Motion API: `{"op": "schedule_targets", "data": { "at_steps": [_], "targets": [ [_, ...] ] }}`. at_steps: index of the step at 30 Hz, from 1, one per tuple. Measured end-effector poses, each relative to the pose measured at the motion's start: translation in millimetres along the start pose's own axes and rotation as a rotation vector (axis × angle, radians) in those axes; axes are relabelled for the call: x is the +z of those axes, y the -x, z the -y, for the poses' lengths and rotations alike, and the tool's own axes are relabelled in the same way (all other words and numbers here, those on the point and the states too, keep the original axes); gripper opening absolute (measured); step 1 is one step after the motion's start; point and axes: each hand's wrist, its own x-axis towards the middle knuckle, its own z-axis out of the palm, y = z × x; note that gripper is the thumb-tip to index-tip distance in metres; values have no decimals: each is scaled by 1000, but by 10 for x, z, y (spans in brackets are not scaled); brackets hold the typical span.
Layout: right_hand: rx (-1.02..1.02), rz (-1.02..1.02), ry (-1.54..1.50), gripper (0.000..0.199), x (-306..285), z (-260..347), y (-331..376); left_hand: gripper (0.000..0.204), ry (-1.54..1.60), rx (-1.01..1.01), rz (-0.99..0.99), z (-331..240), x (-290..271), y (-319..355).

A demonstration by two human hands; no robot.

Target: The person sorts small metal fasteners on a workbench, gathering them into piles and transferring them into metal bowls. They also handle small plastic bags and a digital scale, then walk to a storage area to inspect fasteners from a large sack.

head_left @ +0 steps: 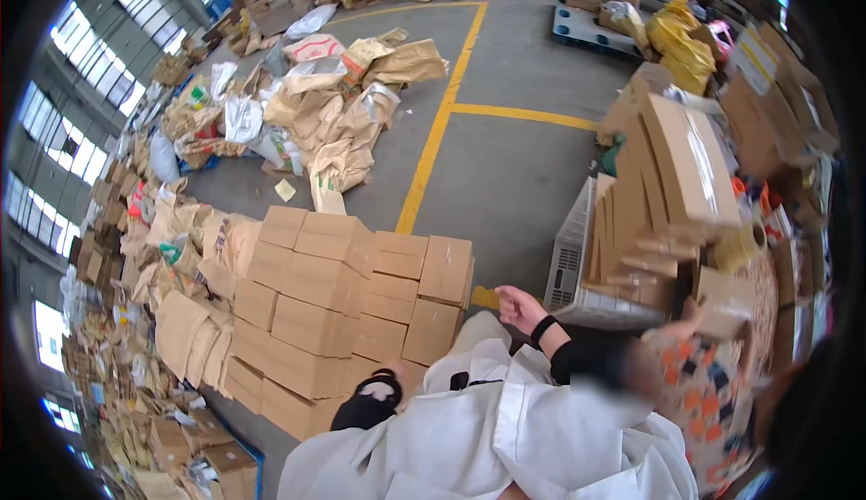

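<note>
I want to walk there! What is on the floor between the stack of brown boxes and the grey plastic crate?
In the head view, only bare grey concrete floor with a yellow painted line lies between the stacked brown cardboard boxes and the grey plastic crate.

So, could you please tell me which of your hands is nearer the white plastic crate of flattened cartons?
Right. The right hand hangs open just left of the white plastic crate, near its lower corner and not touching it. The left hand is not in view.

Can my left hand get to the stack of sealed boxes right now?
Probably yes: the left hand hangs bare and open beside the box stack, nearest its right-hand boxes, with nothing between them.
</note>
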Motion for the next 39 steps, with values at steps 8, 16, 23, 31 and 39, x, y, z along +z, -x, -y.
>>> {"op": "schedule_targets", "data": {
  "at_steps": [8, 16, 23, 31, 39],
  "targets": [
    [352, -33, 126, 15, -268, 1104, -1897, 31, 1072, -505, -369, 711, -265, -505],
    [209, -510, 647, 10, -963, 3187, -3622, 35, 970, -438, 19, -411, -1401, -1918],
    [-226, -228, 1705, 18, -2507, 4403, -4787, 40, 1175, -196, -312, -809, -4158, -3240],
    [408, -60, 2037, 28, -1220, 5121, -8061, 23, 1441, -489, -908, -823, -5154, -3405],
    [789, 337, 1532, 18, 1253, 3963, -9714, 36, 1289, -893, 59, -2616, -3214, -3069]
  ]
}}
